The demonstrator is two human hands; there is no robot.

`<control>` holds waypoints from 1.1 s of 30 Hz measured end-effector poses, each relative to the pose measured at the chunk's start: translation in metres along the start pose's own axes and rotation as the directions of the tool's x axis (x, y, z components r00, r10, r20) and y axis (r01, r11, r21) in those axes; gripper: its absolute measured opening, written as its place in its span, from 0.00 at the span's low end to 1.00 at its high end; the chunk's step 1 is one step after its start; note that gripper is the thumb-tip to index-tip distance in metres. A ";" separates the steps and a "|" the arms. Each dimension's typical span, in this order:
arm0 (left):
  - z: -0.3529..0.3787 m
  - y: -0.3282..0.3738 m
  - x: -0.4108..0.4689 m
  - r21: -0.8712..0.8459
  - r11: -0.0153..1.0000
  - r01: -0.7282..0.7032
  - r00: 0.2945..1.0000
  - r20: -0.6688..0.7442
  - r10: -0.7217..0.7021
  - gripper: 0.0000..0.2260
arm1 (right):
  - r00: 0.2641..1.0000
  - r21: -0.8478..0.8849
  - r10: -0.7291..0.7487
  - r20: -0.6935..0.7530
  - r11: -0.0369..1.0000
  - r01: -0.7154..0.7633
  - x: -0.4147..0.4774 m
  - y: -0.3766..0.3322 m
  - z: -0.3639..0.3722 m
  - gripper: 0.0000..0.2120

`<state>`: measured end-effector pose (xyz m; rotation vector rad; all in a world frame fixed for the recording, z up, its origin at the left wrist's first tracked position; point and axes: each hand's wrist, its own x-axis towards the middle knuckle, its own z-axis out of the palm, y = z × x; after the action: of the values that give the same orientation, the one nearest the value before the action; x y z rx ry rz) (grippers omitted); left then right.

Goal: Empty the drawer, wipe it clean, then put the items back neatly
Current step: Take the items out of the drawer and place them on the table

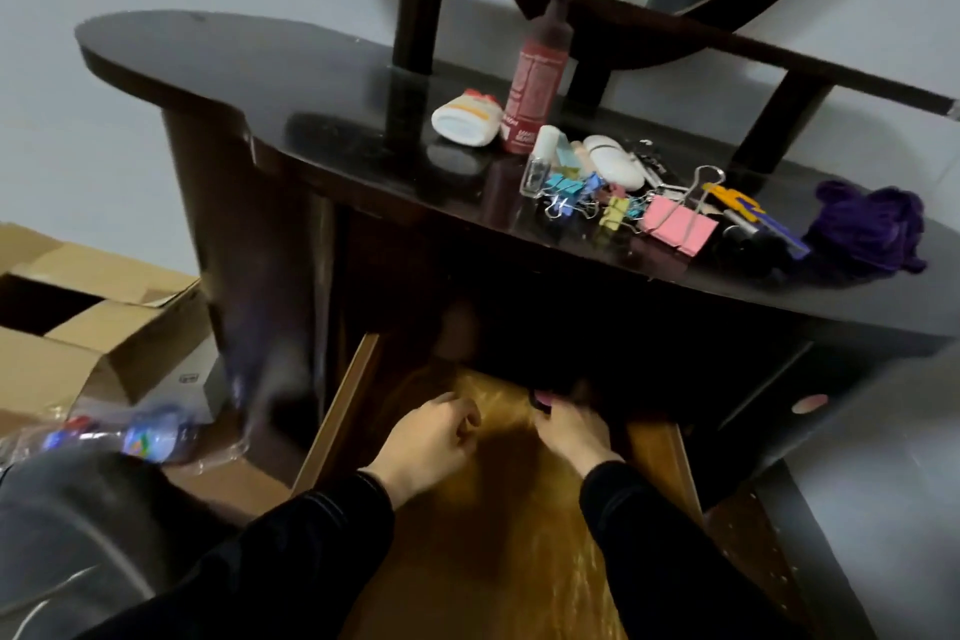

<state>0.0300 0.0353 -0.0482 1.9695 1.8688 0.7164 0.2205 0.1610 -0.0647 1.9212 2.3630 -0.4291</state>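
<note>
The drawer is pulled out toward you under the dark worktop, and the part of its wooden floor that you can see is bare, with a shiny transparent liner on it. Your left hand rests inside with the fingers curled in loosely, and I cannot tell if they hold anything. Your right hand reaches to the back, where the fingers pinch a small pink and black object; it is too blurred to name.

On the worktop the items lie together: a white bottle on its side, a red bottle upright just beside it, coloured binder clips, 1 large pink clip, and a purple cloth at the right end. The worktop edge hides the back of the drawer. On the floor at your left stand open cardboard boxes.
</note>
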 end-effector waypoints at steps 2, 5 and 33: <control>0.000 -0.001 -0.001 -0.008 1.000 -0.014 1.000 -0.013 0.014 0.10 | 1.000 -0.068 -0.001 0.006 0.998 0.002 0.012 -0.002 0.008 0.22; 0.000 0.001 -0.003 0.005 0.999 -0.040 0.999 -0.011 0.040 0.11 | 0.998 -0.128 -0.044 -0.041 0.991 0.039 0.014 -0.002 0.016 0.19; -0.126 0.144 0.011 0.434 0.810 -0.395 0.546 -0.597 0.587 0.16 | 0.608 0.260 -0.160 -0.778 0.798 0.543 -0.177 0.036 -0.247 0.14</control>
<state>0.0777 0.0220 0.1373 2.7128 1.7967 1.7128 0.3242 0.0622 0.2060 2.0397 3.5240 -0.3151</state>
